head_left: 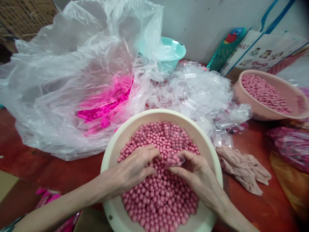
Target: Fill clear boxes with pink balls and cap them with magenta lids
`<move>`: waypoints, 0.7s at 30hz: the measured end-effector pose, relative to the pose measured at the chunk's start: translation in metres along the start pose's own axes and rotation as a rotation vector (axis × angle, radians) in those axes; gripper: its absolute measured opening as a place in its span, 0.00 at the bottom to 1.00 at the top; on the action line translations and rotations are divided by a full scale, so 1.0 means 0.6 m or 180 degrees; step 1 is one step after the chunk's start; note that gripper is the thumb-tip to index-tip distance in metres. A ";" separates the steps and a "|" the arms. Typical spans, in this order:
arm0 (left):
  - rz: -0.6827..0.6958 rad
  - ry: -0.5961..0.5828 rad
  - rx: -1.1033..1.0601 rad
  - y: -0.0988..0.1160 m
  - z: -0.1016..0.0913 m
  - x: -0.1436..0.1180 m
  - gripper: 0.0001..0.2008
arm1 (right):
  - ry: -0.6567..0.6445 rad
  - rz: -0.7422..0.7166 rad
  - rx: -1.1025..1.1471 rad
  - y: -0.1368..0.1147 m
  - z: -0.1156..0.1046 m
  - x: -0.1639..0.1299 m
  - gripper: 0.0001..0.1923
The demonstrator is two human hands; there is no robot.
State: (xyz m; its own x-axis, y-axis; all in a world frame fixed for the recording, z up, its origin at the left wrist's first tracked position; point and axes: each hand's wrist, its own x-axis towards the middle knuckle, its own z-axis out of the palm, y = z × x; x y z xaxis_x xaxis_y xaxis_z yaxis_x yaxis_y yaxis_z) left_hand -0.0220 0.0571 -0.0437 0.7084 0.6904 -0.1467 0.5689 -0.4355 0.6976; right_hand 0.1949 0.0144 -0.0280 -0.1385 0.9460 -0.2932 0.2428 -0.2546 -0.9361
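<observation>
A cream basin [109, 158] stands in front of me, filled with round pink beads [159, 206]. Between the thumb and fingers of my right hand [195, 169] is a small clear plastic cup [175, 160], tilted, with pink beads in it. My left hand [137, 162] reaches low over the beads beside it, fingers curled and thumb apart, its fingertips at the bead surface. I see nothing held in it. Further clear plastic pieces lie on the beads near the basin's far side.
Left of the basin, a large clear plastic bag [48, 93] holds bright pink plastic pieces [106, 111]. Behind lie a heap of clear cups [188, 87] and a turquoise bowl [172, 53]. At right are a pink basin [243, 96] of beads and a crumpled beige cloth [243, 167].
</observation>
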 end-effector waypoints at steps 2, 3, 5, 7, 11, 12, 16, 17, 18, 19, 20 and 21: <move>0.0191 0.0060 0.0239 -0.008 0.005 -0.003 0.16 | 0.0117 -0.0056 -0.0112 -0.003 -0.007 0.004 0.03; 0.0251 0.0047 0.0346 -0.009 0.007 -0.005 0.15 | 0.0226 -0.0132 -0.0228 -0.007 -0.009 0.008 0.03; 0.0312 0.0036 0.0584 -0.009 0.011 -0.011 0.17 | 0.0469 -0.0347 -0.0574 -0.016 -0.011 0.020 0.03; 0.0365 0.0129 0.0837 -0.007 0.014 -0.019 0.21 | 0.0607 -0.0610 -0.1014 -0.024 -0.008 0.039 0.04; 0.0472 0.0375 0.1129 -0.013 0.025 -0.034 0.22 | 0.0666 -0.1256 -0.2008 -0.022 0.008 0.081 0.05; 0.0495 0.0373 0.1176 -0.017 0.027 -0.037 0.22 | 0.0672 -0.1396 -0.2165 -0.017 0.013 0.088 0.03; 0.0772 0.0228 0.1308 -0.044 0.031 -0.050 0.26 | 0.0676 -0.1641 -0.2524 -0.001 0.028 0.096 0.12; 0.0841 0.0205 0.1313 -0.050 0.032 -0.052 0.28 | 0.0696 -0.1636 -0.2619 -0.002 0.032 0.094 0.12; 0.0904 0.0222 0.1295 -0.053 0.032 -0.052 0.28 | 0.0721 -0.1612 -0.2706 -0.005 0.034 0.092 0.11; 0.0954 0.0277 0.1251 -0.055 0.032 -0.050 0.28 | 0.0740 -0.1581 -0.2777 -0.010 0.036 0.090 0.10; 0.0960 0.0323 0.1174 -0.054 0.032 -0.045 0.27 | 0.0747 -0.1555 -0.2836 -0.018 0.036 0.088 0.09; 0.0930 0.0348 0.1076 -0.050 0.033 -0.038 0.26 | 0.0755 -0.1537 -0.2885 -0.027 0.034 0.087 0.08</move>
State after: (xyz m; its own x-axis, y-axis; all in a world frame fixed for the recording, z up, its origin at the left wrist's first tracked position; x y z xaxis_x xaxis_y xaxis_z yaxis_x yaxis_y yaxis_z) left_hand -0.0473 0.0431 -0.0751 0.8214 0.5596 0.1098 0.4690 -0.7725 0.4281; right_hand 0.1640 0.0637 -0.0319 -0.2442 0.9469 0.2092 0.8526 0.3125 -0.4189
